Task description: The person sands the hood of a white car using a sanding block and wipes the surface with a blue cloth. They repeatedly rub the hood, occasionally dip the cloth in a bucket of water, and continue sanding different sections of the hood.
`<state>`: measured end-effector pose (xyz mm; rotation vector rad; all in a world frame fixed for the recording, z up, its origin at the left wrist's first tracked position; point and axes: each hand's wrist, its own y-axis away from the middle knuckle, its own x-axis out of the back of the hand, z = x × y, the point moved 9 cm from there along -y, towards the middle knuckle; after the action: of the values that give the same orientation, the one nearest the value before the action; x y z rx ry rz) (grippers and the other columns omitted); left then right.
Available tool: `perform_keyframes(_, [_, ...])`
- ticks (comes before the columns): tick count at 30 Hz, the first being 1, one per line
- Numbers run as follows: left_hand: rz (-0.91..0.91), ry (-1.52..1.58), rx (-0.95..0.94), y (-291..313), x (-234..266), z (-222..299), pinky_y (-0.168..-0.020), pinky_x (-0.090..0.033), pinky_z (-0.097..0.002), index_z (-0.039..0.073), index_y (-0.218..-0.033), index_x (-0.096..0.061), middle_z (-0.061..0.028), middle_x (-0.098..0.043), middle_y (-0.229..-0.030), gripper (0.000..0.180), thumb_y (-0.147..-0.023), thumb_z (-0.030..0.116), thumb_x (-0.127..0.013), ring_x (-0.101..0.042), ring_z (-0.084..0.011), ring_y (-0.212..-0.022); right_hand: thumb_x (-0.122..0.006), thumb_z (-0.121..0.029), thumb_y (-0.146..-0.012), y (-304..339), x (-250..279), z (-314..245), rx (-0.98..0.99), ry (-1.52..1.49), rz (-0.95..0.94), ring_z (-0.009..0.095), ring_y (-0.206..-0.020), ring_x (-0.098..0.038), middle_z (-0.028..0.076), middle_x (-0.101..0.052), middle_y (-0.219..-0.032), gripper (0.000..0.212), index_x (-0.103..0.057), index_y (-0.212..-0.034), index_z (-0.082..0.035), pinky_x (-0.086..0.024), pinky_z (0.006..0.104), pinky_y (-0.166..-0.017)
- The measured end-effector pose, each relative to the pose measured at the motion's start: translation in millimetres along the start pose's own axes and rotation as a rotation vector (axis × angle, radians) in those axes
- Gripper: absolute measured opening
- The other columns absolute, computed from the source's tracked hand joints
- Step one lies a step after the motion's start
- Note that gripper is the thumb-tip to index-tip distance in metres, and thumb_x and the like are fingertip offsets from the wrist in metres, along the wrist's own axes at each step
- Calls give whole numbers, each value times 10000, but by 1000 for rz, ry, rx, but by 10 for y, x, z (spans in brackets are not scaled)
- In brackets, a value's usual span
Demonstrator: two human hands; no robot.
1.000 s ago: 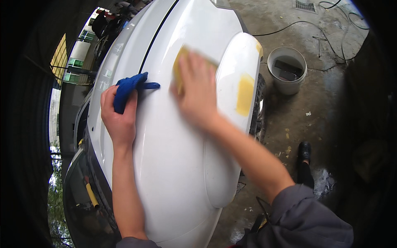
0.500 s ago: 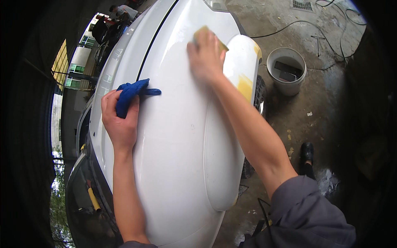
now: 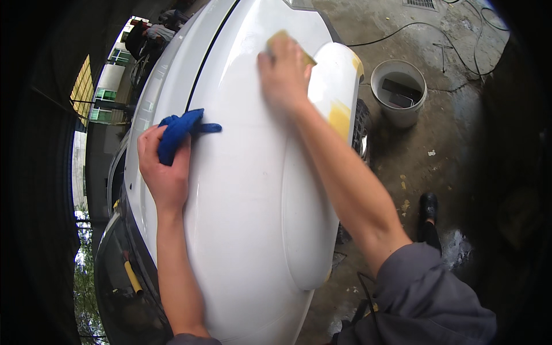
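A white car's fender (image 3: 247, 190) runs away from me beneath both arms. My left hand (image 3: 164, 164) is closed around a bunched blue cloth (image 3: 179, 135), resting near the dark seam beside the hood; one end of the cloth lies out to the right on the paint. Farther off, my right hand (image 3: 284, 77) presses a yellowish sanding pad (image 3: 278, 40) against the fender, its fingers over the pad and slightly blurred. Just right of that hand is the bulging wheel-arch flare (image 3: 333, 75), with a yellow patch (image 3: 340, 118) on its side.
A grey-white bucket (image 3: 398, 95) holding dark flat pieces stands on the wet concrete floor at the right. A black hose (image 3: 397, 35) curves across the floor behind it. A tyre (image 3: 361, 123) sits under the flare. The dark windshield (image 3: 126, 299) is at lower left.
The right hand and pad have shifted slightly left and away along the fender. The left hand still grips the blue cloth, in nearly the same spot; the whole view has tilted a little.
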<state>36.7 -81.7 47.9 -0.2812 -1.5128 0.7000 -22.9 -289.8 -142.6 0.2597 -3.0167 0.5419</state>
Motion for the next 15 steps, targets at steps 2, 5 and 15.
perform_keyframes(2, [-15,-3,25,69,-43,-45,-1062,-474,-372,28,-1167,-700,-132,-666,-1220,224,-977,113,-783,-644,-291,-1166,-620,-328,-1033,965,-9,-399,80,77,-123,451,-1604,-280,260,-318,-1724,733,-371,-1646,-12,-160,707,-1257])
perform_keyframes(5, [-12,-39,29,140,54,-109,-1066,-472,-373,26,-1159,-700,-130,-663,-1223,221,-972,109,-783,-641,-292,-1169,-711,-369,-956,2588,237,-997,214,-80,-340,470,-1634,-245,271,-260,-1765,870,-362,-1678,-31,-137,788,-1229])
perform_keyframes(15, [-20,-62,-67,25,-49,2,-985,-528,-396,61,-1099,-703,-136,-624,-1206,297,-821,34,-803,-659,-316,-1120,-618,-321,-1042,538,147,-171,-17,-39,-87,422,-1561,-328,243,-400,-1649,616,-448,-1560,-32,-190,685,-1255])
